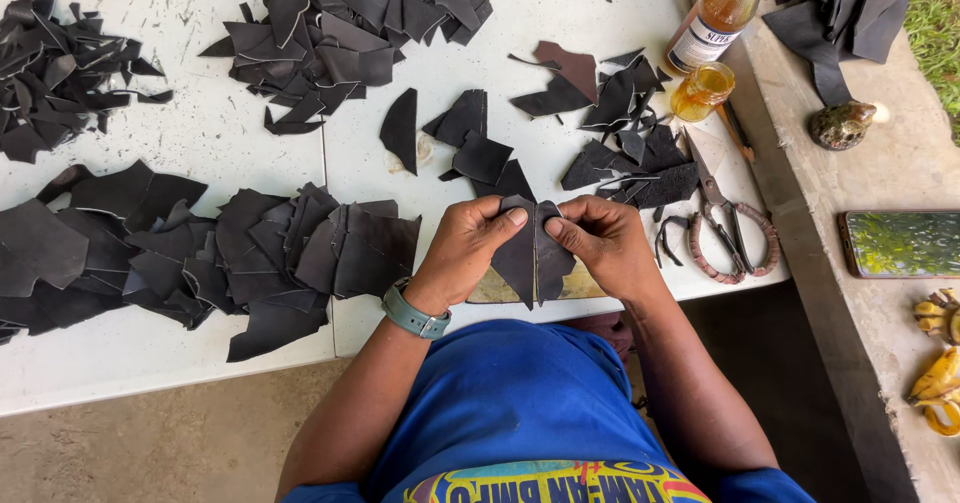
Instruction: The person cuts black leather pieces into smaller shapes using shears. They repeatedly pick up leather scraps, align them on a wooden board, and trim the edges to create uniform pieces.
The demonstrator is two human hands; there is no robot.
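My left hand [465,248] and my right hand [600,243] hold two dark leather pieces [533,255] pressed together edge to edge, pointed ends down, at the near edge of the white table [180,348]. Both thumbs pinch the top of the join. A grey watch sits on my left wrist. A flat tan block [490,289] lies under the pieces. Several loose leather cut-outs [480,153] lie just beyond my hands.
Heaps of dark leather pieces [340,23] cover the table's back and left [150,243]. Scissors with wrapped handles [725,218], a small jar of amber liquid [702,91] and a bottle [715,18] stand at right. A phone [900,243] lies on the concrete ledge.
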